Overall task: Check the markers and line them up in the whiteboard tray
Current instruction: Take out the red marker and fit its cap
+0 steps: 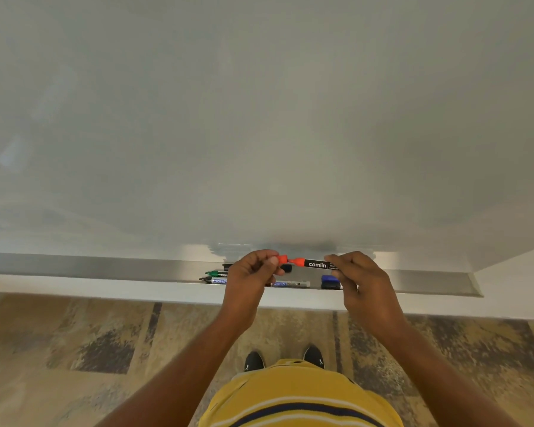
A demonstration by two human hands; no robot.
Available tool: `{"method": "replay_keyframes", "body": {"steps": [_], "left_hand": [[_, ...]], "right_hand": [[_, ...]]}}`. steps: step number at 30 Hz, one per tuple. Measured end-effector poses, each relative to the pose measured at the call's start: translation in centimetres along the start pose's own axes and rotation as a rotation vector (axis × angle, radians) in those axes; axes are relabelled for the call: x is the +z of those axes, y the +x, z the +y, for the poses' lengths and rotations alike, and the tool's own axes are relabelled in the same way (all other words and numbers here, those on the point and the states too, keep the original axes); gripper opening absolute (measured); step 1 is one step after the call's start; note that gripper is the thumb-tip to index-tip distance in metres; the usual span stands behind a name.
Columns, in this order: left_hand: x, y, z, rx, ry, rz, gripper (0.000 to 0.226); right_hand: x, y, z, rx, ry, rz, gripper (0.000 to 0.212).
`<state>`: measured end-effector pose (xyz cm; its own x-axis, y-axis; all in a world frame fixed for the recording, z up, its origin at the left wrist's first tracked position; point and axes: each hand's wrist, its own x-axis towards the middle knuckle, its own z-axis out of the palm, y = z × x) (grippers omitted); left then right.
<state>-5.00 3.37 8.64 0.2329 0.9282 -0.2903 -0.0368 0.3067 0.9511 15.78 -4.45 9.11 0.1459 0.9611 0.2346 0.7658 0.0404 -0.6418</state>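
Both hands are holding an orange Camlin marker (316, 264) level just above the whiteboard tray (105, 266): the right hand (363, 280) is pinching its black barrel, while the left hand (253, 272) is closing its fingers (273, 261) on the orange cap (282, 259), seemingly just off the tip. Below, a green marker (217, 273), two Doms markers (290, 284) and a blue cap (328, 278) are lying in the tray.

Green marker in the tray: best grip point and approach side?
Grip the green marker at the neck behind its tip, the only part showing; the left hand hides the rest of the barrel. It lies flat along the tray, tip pointing left, with another marker close in front, so probably come from above and pinch across the barrel.
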Motion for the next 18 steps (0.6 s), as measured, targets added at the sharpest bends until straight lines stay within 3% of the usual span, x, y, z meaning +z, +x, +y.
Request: {"method": "replay_keyframes", "body": {"steps": [10, 18], "left_hand": [[-0.1, 0.1, 0.5, 0.098, 0.285, -0.068, 0.019], [0.6, 0.2, 1.5, 0.114, 0.374, -0.004, 0.018]], "right_hand": [[0.2, 0.9, -0.1, -0.05, -0.013, -0.033, 0.043], [0.8, 1.2, -0.8, -0.022, 0.02, 0.056, 0.039]]}}
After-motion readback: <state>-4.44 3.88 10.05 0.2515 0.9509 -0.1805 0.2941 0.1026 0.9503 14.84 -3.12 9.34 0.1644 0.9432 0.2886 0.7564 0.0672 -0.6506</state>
